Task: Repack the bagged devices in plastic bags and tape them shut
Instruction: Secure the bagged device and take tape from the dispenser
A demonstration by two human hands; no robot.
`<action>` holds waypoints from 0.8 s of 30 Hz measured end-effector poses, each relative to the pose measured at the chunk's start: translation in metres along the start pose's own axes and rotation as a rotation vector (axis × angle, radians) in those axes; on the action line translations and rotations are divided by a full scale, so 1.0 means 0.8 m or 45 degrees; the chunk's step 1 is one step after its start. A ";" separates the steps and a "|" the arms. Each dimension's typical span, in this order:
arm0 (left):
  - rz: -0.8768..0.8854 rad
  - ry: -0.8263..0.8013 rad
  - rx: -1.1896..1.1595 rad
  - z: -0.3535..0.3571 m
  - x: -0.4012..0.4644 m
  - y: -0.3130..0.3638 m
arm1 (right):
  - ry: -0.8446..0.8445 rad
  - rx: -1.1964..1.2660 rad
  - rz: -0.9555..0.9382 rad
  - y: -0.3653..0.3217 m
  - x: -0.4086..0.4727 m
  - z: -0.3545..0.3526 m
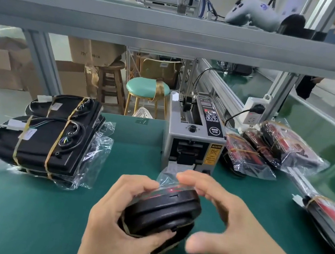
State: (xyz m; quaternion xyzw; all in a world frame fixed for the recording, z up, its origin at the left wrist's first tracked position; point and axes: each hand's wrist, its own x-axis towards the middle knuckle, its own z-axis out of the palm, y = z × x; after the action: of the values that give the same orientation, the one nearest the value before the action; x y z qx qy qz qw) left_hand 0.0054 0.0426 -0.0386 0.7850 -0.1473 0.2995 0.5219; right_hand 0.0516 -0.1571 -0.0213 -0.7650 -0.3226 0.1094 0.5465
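Bagged device [163, 208] was held over the green bench [45, 217], before the tape dispenser [194, 142], with the left hand [126, 212] curled around it. Right hand [234, 226] was spread open and blurred, fingertips at the loose bag flap [168, 177]. Risk: the unpinned flap could spring open before taping.

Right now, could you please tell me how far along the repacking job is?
Seemingly done: the bagged devices right of the tape dispenser. In hand: the left hand grips a black device, the right hand at its bag flap, no tape visible. Remaining: the two banded stacks on the left, bags open-ended.
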 end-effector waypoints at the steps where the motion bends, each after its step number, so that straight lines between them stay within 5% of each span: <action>1: 0.019 0.021 0.003 0.002 -0.001 0.001 | 0.010 -0.045 -0.025 0.003 0.000 0.002; 6: 0.096 0.083 0.057 0.007 0.001 0.004 | 0.138 0.025 -0.080 0.008 0.014 0.008; 16: -0.065 0.168 0.193 -0.001 0.005 0.002 | -0.021 0.144 -0.003 0.025 0.041 0.009; 24: -0.318 0.085 0.235 -0.014 0.012 0.018 | 0.999 0.476 0.745 0.067 0.071 -0.002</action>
State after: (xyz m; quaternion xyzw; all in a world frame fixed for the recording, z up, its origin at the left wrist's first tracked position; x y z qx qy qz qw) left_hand 0.0016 0.0475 -0.0195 0.8315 -0.0031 0.2705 0.4852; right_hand 0.1161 -0.1341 -0.0586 -0.6962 0.1586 0.0186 0.6999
